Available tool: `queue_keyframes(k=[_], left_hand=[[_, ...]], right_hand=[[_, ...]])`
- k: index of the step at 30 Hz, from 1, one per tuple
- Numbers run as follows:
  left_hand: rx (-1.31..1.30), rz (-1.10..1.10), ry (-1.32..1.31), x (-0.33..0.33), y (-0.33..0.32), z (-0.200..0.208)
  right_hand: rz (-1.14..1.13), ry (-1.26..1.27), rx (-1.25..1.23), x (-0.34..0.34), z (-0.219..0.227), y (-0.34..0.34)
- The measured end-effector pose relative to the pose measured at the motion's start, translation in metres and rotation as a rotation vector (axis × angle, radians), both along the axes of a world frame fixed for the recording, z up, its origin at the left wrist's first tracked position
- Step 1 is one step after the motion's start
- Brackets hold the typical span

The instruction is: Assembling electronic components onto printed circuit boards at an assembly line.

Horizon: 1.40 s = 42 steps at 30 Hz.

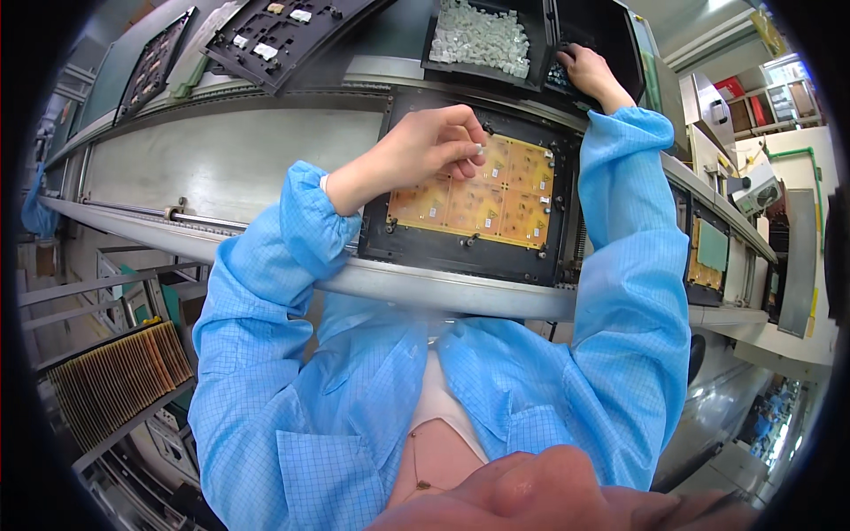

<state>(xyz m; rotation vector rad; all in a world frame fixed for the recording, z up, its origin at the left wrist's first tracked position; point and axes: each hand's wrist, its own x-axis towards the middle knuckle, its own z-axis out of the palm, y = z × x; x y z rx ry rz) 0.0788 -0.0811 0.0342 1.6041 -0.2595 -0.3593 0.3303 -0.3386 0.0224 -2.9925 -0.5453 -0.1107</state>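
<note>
My left hand point(423, 148) hovers over the upper left of an orange circuit board panel point(496, 195) that lies in a black carrier frame point(469, 252) on the conveyor. Its fingertips pinch a small white part point(479, 150). My right hand point(591, 76) reaches far up into a black bin point(611, 35) behind the carrier, its fingers down among small dark parts; what it grips is hidden. Both arms wear light blue sleeves.
A black tray of several white plastic parts point(482, 37) stands left of the right hand. A black pallet with a few white pieces point(274, 35) lies at top left. Another carrier with a green board point(708, 252) waits on the right. A rack of tan boards point(119, 376) stands lower left.
</note>
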Motion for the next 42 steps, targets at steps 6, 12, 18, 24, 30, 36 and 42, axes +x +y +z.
queue_keyframes(k=[6,12,18,24,30,36,42], left_hand=[[0.164,-0.017,-0.132,0.017,-0.003,0.002],[0.383,-0.007,-0.367,0.038,-0.025,0.008],[0.577,-0.011,-0.759,0.042,-0.03,-0.002],[0.655,-0.168,-0.752,0.029,-0.054,-0.004],[0.798,-0.236,-0.649,0.03,-0.065,0.0],[0.713,-0.066,-0.627,0.056,-0.035,0.028],[0.792,-0.067,-0.749,0.066,-0.032,0.001]], right_hand=[[0.231,-0.166,0.073,-0.023,0.019,0.006],[0.334,-0.514,0.281,-0.043,0.027,-0.006],[0.292,-0.275,0.681,-0.13,0.042,-0.007],[0.216,-0.036,0.845,-0.19,0.022,-0.017],[0.184,0.036,0.901,-0.209,0.012,-0.018],[0.161,0.095,0.908,-0.214,0.006,-0.02],[0.174,0.07,0.905,-0.216,0.006,-0.02]])
